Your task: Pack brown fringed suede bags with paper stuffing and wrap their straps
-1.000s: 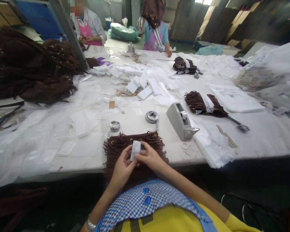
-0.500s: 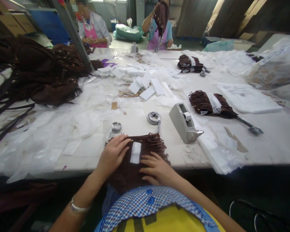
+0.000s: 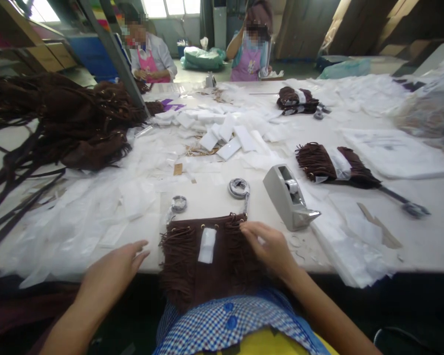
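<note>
Across the near edge of the surface (image 3: 210, 187), a dark brown fringed bag (image 3: 212, 283) lies flat, its lower part reaching past that edge to the blue-and-white checked apron (image 3: 210, 320). The left hand (image 3: 114, 264) hovers left of the bag, apart from it, its grip loose with the fingers extended. The right hand (image 3: 269, 244) is at the bag's upper right corner, fingers bent against the fringe; whether its grip is pinching anything cannot be told. Between the hands, a white wrapped packet (image 3: 207, 245) lies on the middle of the bag, just below two brass eyelets.

Just beyond the bag's top edge sit two plastic-wrapped strap coils, a left one (image 3: 179, 203) and a right one (image 3: 239, 188). A grey tape dispenser (image 3: 286, 197) stands to the right of them, with clear plastic sleeves (image 3: 350, 251) hanging over the near edge beside it. Farther towards the right edge lies a banded fringed bag (image 3: 316, 162). White packets (image 3: 229, 147) are scattered mid-surface, and brown bags (image 3: 66, 113) heap up along the left. At the far edge are a person in a pink apron (image 3: 153, 66) and another in a purple apron (image 3: 247, 64).
</note>
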### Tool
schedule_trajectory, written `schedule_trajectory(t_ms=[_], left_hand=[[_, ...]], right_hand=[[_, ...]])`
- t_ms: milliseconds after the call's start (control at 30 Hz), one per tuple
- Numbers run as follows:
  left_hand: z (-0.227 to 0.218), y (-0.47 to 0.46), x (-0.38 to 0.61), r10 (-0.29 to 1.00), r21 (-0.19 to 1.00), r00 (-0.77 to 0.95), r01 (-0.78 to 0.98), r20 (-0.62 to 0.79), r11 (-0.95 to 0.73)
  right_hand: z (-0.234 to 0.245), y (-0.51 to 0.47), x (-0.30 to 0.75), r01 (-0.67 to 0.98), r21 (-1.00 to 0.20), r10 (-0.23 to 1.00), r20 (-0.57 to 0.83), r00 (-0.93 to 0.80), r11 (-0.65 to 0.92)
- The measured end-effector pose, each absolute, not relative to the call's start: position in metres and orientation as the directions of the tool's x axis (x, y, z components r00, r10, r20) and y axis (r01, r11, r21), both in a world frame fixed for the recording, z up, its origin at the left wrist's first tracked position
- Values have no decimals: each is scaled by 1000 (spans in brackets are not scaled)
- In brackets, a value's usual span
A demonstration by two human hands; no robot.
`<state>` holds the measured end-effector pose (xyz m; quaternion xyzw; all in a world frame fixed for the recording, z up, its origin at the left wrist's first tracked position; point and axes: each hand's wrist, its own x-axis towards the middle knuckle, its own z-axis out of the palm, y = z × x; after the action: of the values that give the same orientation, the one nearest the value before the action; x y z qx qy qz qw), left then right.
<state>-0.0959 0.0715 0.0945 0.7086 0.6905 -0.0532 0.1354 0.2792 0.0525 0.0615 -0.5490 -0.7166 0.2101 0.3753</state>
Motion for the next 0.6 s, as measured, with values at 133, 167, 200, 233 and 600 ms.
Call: schedule_trajectory(t_ms=[133,167,200,233,600], left_hand=[[107,109,-29,943,440,331,852,-31,-284],[106,119,-12,913,456,406,820,-40,-344],[103,129,3,880,454,469,800,-66,-392],[99,138,14,844,452,525,783,-109,-428],[95,132,17,617,589,785,527,-61,-613]], right_hand=[[57,118,294,776,-626,935,315,166,73],[55,135,295,817,-576,949,261,177,6],[53,152,296,846,-529,966,181,183,-61],[51,166,295,867,-483,977,95,190,-122],[68,190,274,691,-644,943,265,-203,330]])
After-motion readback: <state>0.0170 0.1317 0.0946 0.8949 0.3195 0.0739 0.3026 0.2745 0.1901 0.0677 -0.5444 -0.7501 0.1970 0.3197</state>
